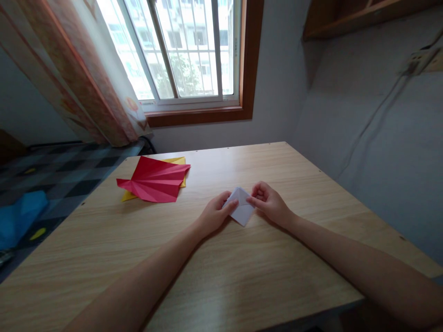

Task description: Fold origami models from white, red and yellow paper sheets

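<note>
A small folded white paper lies on the wooden table, near its middle. My left hand pinches the paper's left edge with thumb and fingers. My right hand pinches its right upper edge. Both hands rest on the tabletop with the forearms stretched across it. The paper shows a pointed top and a pointed lower corner.
A creased red paper lies on a yellow sheet at the table's far left. Behind stand a window and a curtain. A bed with a checked cover and a blue item lies to the left.
</note>
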Demonstrator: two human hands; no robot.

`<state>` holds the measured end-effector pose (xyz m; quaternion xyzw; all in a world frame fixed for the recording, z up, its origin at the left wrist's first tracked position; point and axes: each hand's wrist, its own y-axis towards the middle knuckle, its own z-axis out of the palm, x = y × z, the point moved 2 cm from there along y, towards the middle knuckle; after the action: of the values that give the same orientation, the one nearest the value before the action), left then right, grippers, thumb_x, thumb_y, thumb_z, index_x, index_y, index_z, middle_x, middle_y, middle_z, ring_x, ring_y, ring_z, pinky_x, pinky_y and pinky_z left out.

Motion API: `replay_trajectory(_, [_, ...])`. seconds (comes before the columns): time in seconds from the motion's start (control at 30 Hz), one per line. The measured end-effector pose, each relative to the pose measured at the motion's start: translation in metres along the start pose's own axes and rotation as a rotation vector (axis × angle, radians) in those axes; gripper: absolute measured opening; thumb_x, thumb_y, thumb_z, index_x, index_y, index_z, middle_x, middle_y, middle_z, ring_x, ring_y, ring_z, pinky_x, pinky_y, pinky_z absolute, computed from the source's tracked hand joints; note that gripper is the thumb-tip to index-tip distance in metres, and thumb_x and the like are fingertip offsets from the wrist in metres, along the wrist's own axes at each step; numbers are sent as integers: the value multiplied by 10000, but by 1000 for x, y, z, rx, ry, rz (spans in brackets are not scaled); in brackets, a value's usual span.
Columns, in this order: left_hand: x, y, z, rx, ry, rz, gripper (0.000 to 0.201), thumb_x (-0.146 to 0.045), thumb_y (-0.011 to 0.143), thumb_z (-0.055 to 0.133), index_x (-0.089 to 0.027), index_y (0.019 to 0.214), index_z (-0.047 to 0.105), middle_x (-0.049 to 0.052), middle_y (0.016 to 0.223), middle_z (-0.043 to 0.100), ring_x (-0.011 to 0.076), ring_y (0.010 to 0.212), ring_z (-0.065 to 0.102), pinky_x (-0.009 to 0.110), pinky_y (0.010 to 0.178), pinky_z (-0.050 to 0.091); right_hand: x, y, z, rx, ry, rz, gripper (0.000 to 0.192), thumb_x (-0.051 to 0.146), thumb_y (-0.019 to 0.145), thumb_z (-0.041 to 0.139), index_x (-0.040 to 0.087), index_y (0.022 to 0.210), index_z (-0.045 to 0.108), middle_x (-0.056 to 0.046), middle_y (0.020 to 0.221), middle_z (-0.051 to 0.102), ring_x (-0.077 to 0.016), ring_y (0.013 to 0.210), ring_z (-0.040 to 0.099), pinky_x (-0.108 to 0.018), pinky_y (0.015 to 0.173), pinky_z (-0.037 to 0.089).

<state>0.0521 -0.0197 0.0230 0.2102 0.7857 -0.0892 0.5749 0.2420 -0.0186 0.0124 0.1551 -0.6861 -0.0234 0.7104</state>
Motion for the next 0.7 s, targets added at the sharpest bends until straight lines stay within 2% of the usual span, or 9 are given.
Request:
replay_trajectory(0.2, [-2,-1,0,-16,43,9,371,-525,856,551,-162,900,612,-3,765,597,158,698,521,249,614,400,-4,0,1,18,50,35,375,392,712,782,226,858,478,55,707,525,-119,645,514,-241,589,409])
replay_trajectory(0.5, [-4,-2,-1,-22,97,36,333,-493,872,535,-168,830,592,-16,723,554,145,666,485,246,604,376,-3,-1,1,73,13,38,397,405,731,762,232,933,467,80,658,480,-106,585,474,-230,542,357])
replay_trajectory(0.7, [-2,-1,0,-20,95,27,341,-493,870,532,-159,847,598,-5,734,554,152,683,492,252,603,373,-5,0,0,137,54,116,438,428,744,756,224,1009,473,87,635,492,-105,569,466,-227,545,347])
